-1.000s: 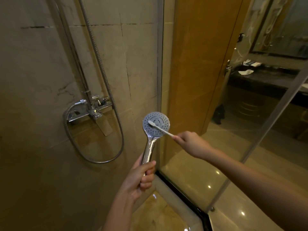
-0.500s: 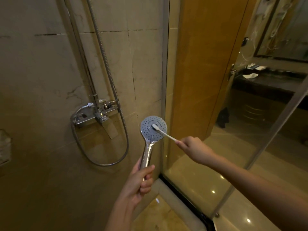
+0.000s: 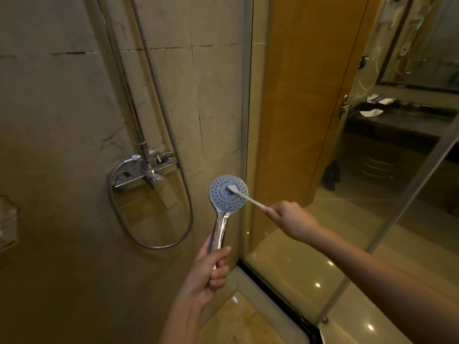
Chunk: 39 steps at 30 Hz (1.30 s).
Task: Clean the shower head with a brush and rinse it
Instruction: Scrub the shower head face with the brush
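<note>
Glass panel (image 3: 280, 274) is the biggest hazard, to my eye: its metal edge runs just right of the left hand (image 3: 208, 274) and close beside the rim of the shower head (image 3: 221, 198), so a hard sideways scrub could knock the head against it. Next comes the hose (image 3: 159, 95), which loops from the tap (image 3: 149, 170) up and left of the left hand and climbs the wall (image 3: 62, 120) out of view. Its link to the handle (image 3: 221, 232) cannot be seen, but a pull away from the wall might draw it tight and tug the head off line. That tap cannot be worked while both hands are busy, and since the head faces the person, opening it for the rinse would likely spray them. The head stands upright above the left hand, its shiny handle clamped in that fist, where chrome, once wet, may twist. The right hand (image 3: 290, 219), well apart from the left, pinches the far end of the thin white brush (image 3: 248, 198), whose bristles sit at the centre of the face; so long a lever may bend or skid, leaving the outer holes unscrubbed.
</note>
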Each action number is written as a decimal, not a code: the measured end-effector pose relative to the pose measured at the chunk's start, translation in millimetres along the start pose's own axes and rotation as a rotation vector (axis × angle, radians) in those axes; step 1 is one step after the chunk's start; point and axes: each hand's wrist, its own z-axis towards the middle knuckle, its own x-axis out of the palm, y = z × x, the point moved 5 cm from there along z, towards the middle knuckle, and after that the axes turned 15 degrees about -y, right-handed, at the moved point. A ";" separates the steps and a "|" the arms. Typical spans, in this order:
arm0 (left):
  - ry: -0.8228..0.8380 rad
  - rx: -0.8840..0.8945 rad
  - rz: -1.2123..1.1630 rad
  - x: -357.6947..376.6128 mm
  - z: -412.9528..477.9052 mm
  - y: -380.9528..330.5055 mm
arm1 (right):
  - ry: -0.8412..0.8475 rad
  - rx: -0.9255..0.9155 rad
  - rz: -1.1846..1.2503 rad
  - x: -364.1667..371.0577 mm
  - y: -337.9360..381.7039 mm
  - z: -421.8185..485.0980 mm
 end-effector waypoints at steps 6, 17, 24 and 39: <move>-0.006 -0.026 -0.011 -2.1 1.9 -3.1 | 0.009 -0.002 -0.014 6.6 2.4 -3.0; -0.010 -0.082 -0.026 -8.7 11.4 -4.8 | -0.043 0.020 0.001 1.8 9.4 21.6; 0.014 -0.093 -0.048 -7.8 15.2 -7.6 | -0.030 -0.058 -0.068 7.7 17.0 19.4; -0.033 0.013 0.032 -9.8 23.8 -13.5 | 0.003 -0.126 -0.150 10.1 20.6 18.6</move>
